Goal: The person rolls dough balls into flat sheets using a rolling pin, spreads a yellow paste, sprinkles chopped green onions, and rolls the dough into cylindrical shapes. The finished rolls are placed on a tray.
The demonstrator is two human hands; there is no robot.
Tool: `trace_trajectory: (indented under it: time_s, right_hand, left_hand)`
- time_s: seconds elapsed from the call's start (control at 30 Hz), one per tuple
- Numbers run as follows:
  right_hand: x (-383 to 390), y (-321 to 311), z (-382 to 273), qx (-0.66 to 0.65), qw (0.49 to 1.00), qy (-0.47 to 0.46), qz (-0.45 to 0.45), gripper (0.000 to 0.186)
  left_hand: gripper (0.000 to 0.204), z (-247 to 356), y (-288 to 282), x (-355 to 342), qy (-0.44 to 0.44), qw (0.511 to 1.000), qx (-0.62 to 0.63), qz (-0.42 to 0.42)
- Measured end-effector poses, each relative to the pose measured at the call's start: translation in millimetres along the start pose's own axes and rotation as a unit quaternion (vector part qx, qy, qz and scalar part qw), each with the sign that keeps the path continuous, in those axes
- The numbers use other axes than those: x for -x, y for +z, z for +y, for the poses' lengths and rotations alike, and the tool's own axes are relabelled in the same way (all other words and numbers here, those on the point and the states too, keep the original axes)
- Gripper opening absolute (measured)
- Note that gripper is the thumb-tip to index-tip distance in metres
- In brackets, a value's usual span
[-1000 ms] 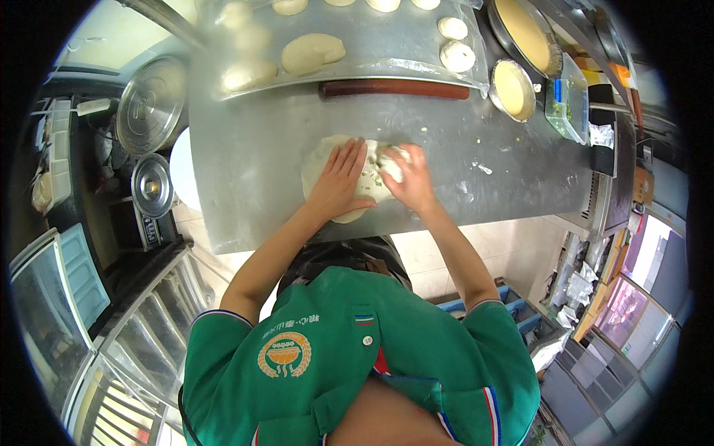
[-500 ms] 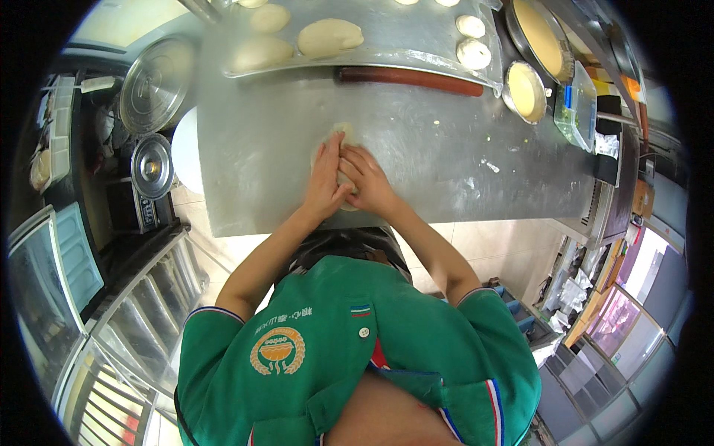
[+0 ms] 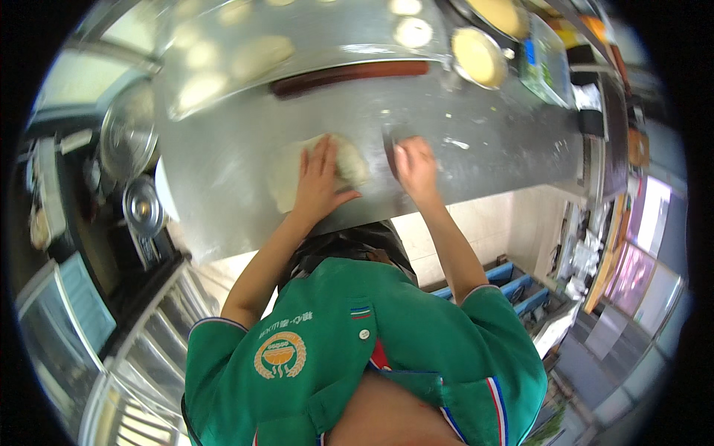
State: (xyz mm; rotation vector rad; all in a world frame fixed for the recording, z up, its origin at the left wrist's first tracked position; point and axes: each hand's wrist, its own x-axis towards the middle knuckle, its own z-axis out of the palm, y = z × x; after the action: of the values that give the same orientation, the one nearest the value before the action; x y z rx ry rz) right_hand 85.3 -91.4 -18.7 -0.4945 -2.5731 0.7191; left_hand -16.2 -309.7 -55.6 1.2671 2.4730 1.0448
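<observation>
A pale sheet of flattened dough (image 3: 349, 162) lies on the metal worktop in front of me. My left hand (image 3: 320, 177) rests flat on it, fingers stretched out and thumb spread to the right, covering part of it. Off to the right of the dough, my right hand (image 3: 418, 165) is closed, its fingers curled over the worktop. A dark narrow patch shows along its left side; blur hides whether that is a thin tool or a shadow, and what the fingers hold cannot be made out.
Across the far side lies a reddish-brown rolling pin (image 3: 353, 76), before a metal tray (image 3: 327, 37) with dough pieces. At the far right stand a bowl of yellow mixture (image 3: 478, 58) and a clear plastic tub (image 3: 549, 70). Round metal lids (image 3: 143, 206) are at the left.
My hands were together over the dough. My right hand has moved away to the right and closed; the left lies flat, with more dough showing. The whole view has turned somewhat.
</observation>
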Motion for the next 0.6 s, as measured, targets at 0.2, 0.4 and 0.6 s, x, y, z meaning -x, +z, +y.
trace_trajectory:
  time_s: [0.2,0.4,0.6]
  right_hand:
    - [-50,-87,111,-0.043,0.987,0.134,0.071,0.013]
    - [-197,-234,316,0.195,0.951,0.168,0.173,0.019]
    - [-262,-301,569,0.456,0.810,0.251,-0.269,0.044]
  left_hand:
    - [0.122,20,17,-25,0.018,0.999,-0.001,0.041]
    - [0.083,23,-8,-31,-0.098,0.989,0.024,-0.104]
    - [0.113,68,-9,-83,-0.101,0.984,-0.029,-0.145]
